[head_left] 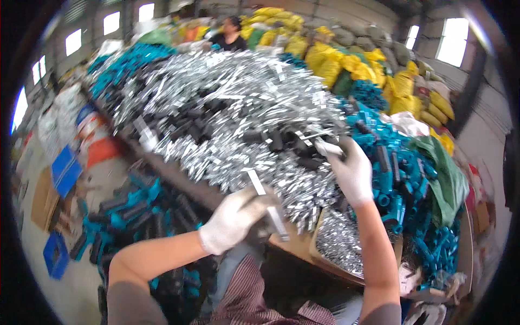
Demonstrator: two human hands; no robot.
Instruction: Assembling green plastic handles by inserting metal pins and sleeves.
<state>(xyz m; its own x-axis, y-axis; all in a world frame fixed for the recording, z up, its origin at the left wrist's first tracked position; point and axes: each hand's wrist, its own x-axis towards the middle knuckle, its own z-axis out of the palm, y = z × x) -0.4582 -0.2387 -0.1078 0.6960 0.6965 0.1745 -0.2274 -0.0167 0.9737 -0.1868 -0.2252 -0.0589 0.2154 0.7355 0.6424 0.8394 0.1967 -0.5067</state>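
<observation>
My left hand (pixel 230 219), in a white glove, is closed around a flat shiny metal strip (pixel 259 184) near the front edge of the table. Something dark lies by its fingers, too blurred to make out. Further right, my gloved right hand (pixel 355 170) pinches light silvery strips (pixel 326 147) just over the heap. Before both hands spreads a large pile of silver metal strips (pixel 216 81). Black cylindrical parts (pixel 189 127) are mixed into it.
Teal plastic housings (pixel 387 184) are heaped at the right, beside a tray of small metal pieces (pixel 338 244). More teal and black parts (pixel 135 208) cover the floor at left. Yellow sacks (pixel 325 62) and another person (pixel 230 38) are behind the pile.
</observation>
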